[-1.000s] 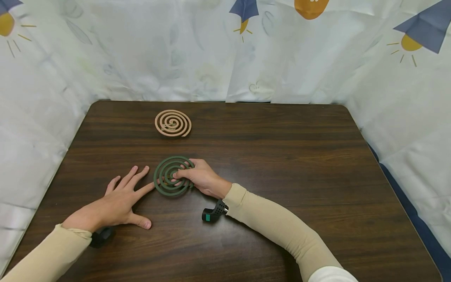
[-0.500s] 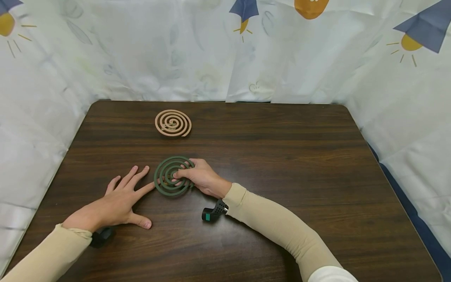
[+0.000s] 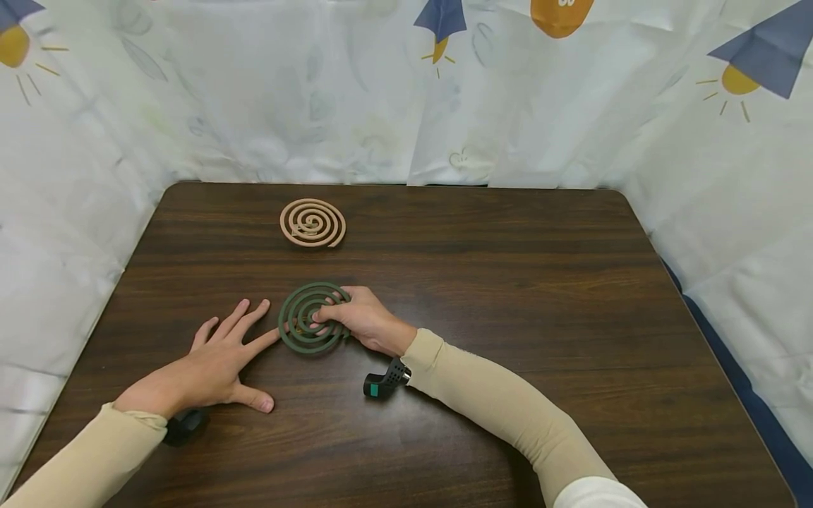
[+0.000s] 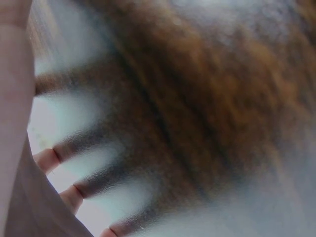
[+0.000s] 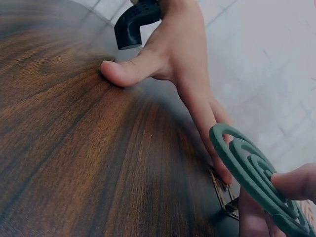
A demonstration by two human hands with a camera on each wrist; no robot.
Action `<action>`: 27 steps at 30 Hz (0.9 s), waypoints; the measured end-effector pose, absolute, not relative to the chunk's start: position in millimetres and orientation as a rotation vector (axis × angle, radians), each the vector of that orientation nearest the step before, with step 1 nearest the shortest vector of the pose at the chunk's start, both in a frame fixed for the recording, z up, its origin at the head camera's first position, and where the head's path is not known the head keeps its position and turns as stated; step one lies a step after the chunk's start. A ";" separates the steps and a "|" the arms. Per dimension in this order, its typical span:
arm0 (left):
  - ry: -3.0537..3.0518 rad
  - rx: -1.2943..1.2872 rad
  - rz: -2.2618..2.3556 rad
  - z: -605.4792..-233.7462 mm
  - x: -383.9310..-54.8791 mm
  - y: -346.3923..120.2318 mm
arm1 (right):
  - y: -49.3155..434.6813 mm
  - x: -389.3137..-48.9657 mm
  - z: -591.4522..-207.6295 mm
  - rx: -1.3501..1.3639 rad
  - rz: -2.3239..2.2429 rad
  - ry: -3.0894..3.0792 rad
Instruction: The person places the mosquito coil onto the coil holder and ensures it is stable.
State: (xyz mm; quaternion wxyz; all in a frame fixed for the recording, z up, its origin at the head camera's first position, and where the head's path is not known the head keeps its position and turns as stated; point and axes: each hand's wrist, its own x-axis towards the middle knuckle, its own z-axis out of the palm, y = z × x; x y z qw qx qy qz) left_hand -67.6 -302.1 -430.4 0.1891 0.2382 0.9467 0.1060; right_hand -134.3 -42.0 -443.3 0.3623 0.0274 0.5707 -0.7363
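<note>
A green mosquito coil is pinched by my right hand, thumb on its upper face and other fingers underneath. In the right wrist view it tilts above a small metal stand, which is partly hidden behind the coil and fingers. My left hand rests on the table with its fingers spread straight. Its index finger reaches to the stand and seems to press on it. Only the palm side and some fingertips show in the left wrist view.
A tan mosquito coil lies near the far edge of the dark wood table, seemingly on a metal stand of its own. White patterned sheets hang behind and beside the table. A black wrist camera sits under the right wrist.
</note>
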 end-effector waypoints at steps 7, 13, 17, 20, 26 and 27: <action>2.655 0.666 0.293 -430.8 -67.2 -302.1 | -41.5 -133.8 -442.0 0.095 -1.878 1.495; 2.654 0.666 0.295 -430.7 -67.1 -302.2 | -41.8 -133.6 -442.1 0.112 -1.870 1.527; 2.657 0.668 0.295 -429.9 -66.9 -301.9 | -41.4 -133.5 -441.9 0.099 -1.867 1.521; 2.661 0.669 0.292 -429.5 -66.8 -301.5 | -40.9 -133.7 -441.3 0.090 -1.865 1.519; 2.663 0.674 0.290 -429.9 -66.3 -301.3 | -40.2 -133.6 -441.5 0.076 -1.846 1.533; 2.663 0.676 0.291 -430.1 -66.2 -301.3 | -40.3 -133.5 -441.7 0.076 -1.843 1.536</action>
